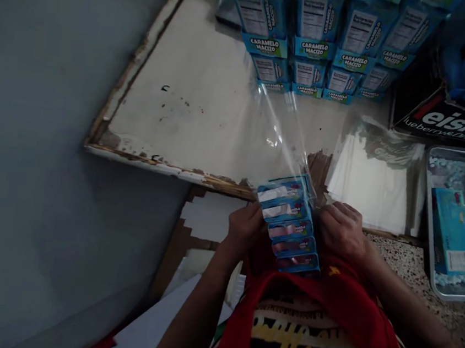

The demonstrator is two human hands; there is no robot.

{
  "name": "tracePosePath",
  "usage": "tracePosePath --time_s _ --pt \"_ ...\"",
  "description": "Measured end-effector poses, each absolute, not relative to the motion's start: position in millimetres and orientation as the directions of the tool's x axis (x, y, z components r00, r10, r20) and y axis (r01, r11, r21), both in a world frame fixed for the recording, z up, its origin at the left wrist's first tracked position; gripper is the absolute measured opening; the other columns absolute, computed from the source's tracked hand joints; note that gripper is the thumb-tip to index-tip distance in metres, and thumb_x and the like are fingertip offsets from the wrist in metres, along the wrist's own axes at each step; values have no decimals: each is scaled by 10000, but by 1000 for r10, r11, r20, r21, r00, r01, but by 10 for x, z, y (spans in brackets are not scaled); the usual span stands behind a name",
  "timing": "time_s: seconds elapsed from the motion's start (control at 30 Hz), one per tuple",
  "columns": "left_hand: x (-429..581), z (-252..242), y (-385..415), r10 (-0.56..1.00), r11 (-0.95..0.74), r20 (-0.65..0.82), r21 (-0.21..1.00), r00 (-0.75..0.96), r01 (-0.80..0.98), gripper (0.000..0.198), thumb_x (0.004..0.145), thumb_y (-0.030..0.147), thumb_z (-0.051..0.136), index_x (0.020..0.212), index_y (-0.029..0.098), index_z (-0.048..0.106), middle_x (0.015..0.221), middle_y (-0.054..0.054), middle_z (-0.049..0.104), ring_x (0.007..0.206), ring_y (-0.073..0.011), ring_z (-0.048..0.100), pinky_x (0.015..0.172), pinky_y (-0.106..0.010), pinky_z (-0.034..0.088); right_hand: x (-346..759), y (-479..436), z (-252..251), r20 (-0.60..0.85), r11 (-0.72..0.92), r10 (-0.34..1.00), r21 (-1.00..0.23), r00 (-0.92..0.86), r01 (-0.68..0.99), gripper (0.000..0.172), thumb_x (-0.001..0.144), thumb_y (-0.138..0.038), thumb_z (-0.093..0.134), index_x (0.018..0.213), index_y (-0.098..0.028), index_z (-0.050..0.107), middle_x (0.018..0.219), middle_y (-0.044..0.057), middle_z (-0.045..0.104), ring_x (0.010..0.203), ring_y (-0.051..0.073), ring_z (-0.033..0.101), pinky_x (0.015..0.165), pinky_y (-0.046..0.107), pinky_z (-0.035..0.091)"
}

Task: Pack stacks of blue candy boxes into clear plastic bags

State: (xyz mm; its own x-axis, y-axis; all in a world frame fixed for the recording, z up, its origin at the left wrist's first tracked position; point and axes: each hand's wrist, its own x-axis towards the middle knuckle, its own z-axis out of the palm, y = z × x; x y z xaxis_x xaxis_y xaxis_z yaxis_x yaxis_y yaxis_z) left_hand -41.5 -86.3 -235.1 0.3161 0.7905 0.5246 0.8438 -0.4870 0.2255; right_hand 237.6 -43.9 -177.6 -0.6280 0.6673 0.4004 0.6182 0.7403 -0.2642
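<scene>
Between my hands leans a row of small blue candy boxes (293, 233) marked Caramelo Macizo, against the red apron at my front. A clear plastic bag (280, 135) covers the row, and its loose end stretches away over the table. On the row's left side, my left hand (246, 225) is closed, pinching the bag's edge; its fingertips are partly hidden by the boxes. To the right of the row my right hand (345, 227) is also closed on the bag, with its knuckles up.
Stacked blue boxes (312, 49) stand at the table's back. A pile of clear bags (381, 178) lies to the right, beside a metal tray (428, 228) with blue boxes and wrapped candies. A black carton (418, 105) sits behind it. The worn white tabletop (190, 97) ends near a grey wall (55, 122).
</scene>
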Motion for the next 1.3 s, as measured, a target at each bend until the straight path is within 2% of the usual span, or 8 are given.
tracePosePath --time_s 0.17,0.37,0.5,0.6,0.7,0.8,1.07,1.3 --pt "-421 -2336 -996 854 -449 402 245 331 860 317 1065 275 516 800 205 675 664 -36 637 600 -160 602 572 -292 374 2444 -602 -1851 392 711 703 -361 -593 604 211 1011 -83 527 873 -182 652 751 25 642 686 162 516 636 333 381" --pt "-354 -2466 -1136 835 -485 488 437 254 757 267 1054 348 549 898 207 713 685 -52 662 583 -175 611 557 -286 359 2363 -637 -1753 422 753 652 -272 -629 599 242 1000 -126 525 790 -209 612 696 12 595 647 167 488 603 345 361" --pt "-166 -2417 -1087 886 -338 448 441 123 831 317 1056 341 517 793 208 632 685 -45 635 585 -173 592 581 -295 370 2350 -562 -1824 489 654 724 -260 -487 711 197 998 -179 593 805 -216 603 717 4 664 643 148 573 610 317 413" --pt "-50 -2337 -1075 869 -254 494 460 -8 851 213 1037 282 529 867 201 627 739 -47 667 639 -175 623 615 -292 430 2358 -536 -1893 604 668 691 -325 -397 670 75 991 -182 665 934 -213 628 784 -7 743 674 127 661 642 273 477" --pt "-35 -2277 -1094 767 -284 637 435 -69 854 98 989 265 644 1046 186 643 895 -76 761 803 -188 724 719 -285 536 2373 -540 -1881 640 713 647 -315 -414 627 121 960 -138 716 949 -223 631 795 -18 769 656 118 682 633 271 484" --pt "-77 -2221 -1113 686 -341 727 344 -18 875 122 939 204 739 1042 192 674 937 -75 800 838 -180 766 768 -271 581 2390 -533 -1806 633 746 617 -281 -467 604 131 949 -115 716 966 -226 648 822 -14 780 647 121 674 625 285 481" --pt "-77 -2075 -1110 704 -369 710 382 -14 847 266 938 103 731 1192 181 718 1006 -82 834 890 -181 806 852 -243 614 2331 -513 -1661 573 741 632 -248 -522 624 146 991 -143 650 872 -224 632 748 -18 725 623 126 616 610 300 445" --pt "-194 -2012 -1244 725 -404 675 255 137 879 317 945 131 732 1252 209 724 987 -80 830 859 -181 804 837 -254 597 2396 -504 -1599 512 804 571 -190 -642 564 134 1030 -174 619 906 -223 637 755 -17 682 628 127 556 614 309 399"
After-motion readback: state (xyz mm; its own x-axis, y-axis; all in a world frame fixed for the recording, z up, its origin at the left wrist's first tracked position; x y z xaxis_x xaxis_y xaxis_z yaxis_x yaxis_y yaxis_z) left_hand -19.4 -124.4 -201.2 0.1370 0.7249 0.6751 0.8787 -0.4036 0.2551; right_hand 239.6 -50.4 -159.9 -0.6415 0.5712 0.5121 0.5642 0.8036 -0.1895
